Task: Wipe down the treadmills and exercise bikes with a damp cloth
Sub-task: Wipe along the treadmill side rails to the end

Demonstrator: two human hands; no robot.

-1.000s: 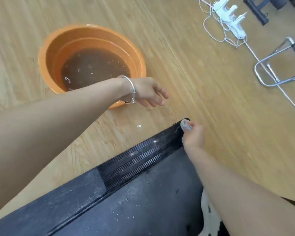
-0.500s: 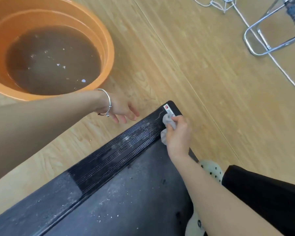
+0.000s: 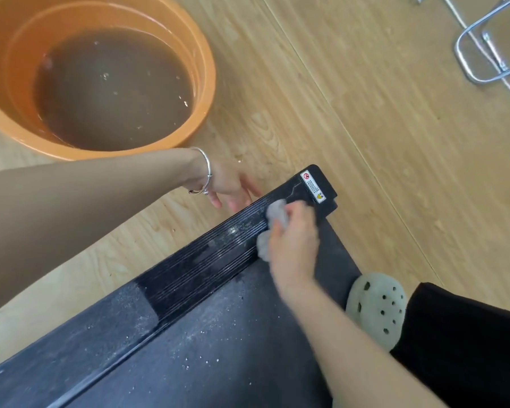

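A black treadmill deck runs diagonally across the floor, and its ribbed side rail [image 3: 195, 266] ends in a corner cap with a warning sticker. My right hand [image 3: 295, 240] grips a bunched grey cloth [image 3: 276, 212] and presses it on the rail near that corner. The rail shines wet beside the cloth; farther back it is dusty and grey. My left hand [image 3: 233, 189], a silver bracelet on its wrist, hovers over the wooden floor beside the rail with relaxed fingers and holds nothing.
An orange basin [image 3: 200, 54] of murky brown water stands on the floor at the upper left. A chrome tube frame [image 3: 465, 69] and a white cable lie at the upper right. My pale perforated clog [image 3: 376, 307] stands beside the belt [image 3: 218, 348].
My right hand has slid the cloth back from the rail's corner cap along the ribs toward me. My left hand has dropped closer to the rail, and the view has tilted down toward the basin.
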